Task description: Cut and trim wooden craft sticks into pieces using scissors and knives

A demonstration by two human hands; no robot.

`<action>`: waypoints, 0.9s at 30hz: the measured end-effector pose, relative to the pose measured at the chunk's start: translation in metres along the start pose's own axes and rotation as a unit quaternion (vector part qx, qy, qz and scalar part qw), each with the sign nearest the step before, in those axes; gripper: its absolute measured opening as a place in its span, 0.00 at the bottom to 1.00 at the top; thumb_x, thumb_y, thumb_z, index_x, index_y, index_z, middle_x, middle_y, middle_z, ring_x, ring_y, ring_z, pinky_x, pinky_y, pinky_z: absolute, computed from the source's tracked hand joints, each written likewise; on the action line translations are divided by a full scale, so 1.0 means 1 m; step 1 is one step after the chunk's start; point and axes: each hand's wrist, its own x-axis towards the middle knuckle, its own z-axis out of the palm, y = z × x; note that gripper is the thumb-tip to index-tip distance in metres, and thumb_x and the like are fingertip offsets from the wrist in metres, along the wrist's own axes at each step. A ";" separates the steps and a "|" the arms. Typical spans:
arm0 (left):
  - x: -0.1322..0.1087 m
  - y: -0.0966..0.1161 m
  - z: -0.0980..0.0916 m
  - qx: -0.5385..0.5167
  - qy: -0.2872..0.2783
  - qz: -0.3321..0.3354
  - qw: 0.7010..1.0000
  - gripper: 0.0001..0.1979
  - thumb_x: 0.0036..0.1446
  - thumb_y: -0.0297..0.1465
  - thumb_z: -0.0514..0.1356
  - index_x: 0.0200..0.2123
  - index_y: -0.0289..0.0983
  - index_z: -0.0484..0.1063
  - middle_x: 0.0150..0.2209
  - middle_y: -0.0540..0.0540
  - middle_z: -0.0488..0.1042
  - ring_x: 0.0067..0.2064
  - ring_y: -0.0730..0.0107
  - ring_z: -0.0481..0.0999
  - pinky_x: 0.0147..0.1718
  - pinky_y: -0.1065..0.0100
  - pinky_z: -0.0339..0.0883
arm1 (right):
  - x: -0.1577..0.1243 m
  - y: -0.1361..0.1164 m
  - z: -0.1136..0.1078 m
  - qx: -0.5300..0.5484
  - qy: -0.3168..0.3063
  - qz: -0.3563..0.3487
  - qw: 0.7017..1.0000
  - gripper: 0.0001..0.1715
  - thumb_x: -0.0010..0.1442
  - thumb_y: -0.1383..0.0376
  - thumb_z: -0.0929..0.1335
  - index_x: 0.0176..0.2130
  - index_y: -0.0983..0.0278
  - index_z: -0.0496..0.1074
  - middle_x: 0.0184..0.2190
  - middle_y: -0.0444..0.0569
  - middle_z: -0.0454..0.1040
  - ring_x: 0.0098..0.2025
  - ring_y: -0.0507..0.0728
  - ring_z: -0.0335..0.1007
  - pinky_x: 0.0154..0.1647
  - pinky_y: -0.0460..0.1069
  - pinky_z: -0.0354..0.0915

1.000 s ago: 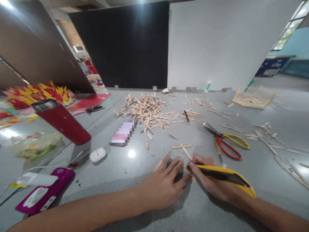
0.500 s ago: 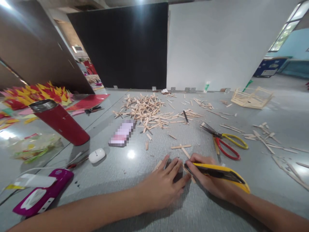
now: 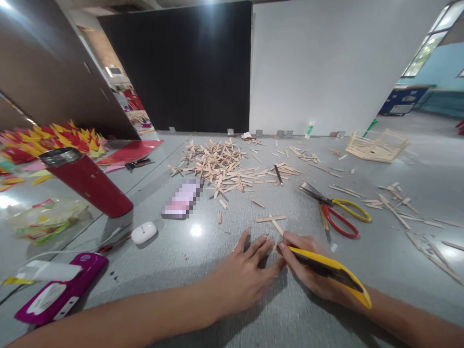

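In my right hand is a yellow and black utility knife, its front end pointing left toward my left fingertips. My left hand rests on the table with fingers spread. Its thumb and forefinger press beside a small wooden stick just below the knife tip; most of that stick is covered. Beyond my hands lies a flat wooden stick, placed crosswise, with a second stick slanting from it toward my right fingers. The blade itself is too small to make out.
A heap of wooden sticks lies ahead, near a phone. To the right are scissors and a stick frame. On the left stand a tilted-looking red flask, a white mouse and a purple device.
The rear end of the knife has swung slightly down and left in my right hand. My left fingers have shifted a little. A small pale piece now shows right of my right hand.
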 end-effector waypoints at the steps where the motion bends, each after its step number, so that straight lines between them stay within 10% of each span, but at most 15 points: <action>1: 0.000 0.000 0.000 -0.001 -0.002 -0.002 1.000 0.32 0.78 0.35 0.60 0.79 0.36 0.57 0.73 0.25 0.69 0.73 0.38 0.71 0.72 0.34 0.57 | 0.000 0.000 0.000 -0.004 -0.004 0.000 1.000 0.20 0.77 0.56 0.62 0.31 0.54 0.61 0.23 0.45 0.73 0.27 0.62 0.73 0.32 0.55 0.65; 27: 0.000 0.000 -0.003 -0.019 -0.010 0.009 1.000 0.33 0.75 0.32 0.62 0.78 0.34 0.59 0.74 0.22 0.68 0.74 0.34 0.70 0.73 0.31 0.52 | 0.003 0.009 -0.010 0.079 -0.035 0.045 0.995 0.27 0.80 0.51 0.61 0.29 0.56 0.63 0.23 0.40 0.68 0.25 0.54 0.64 0.28 0.51 0.60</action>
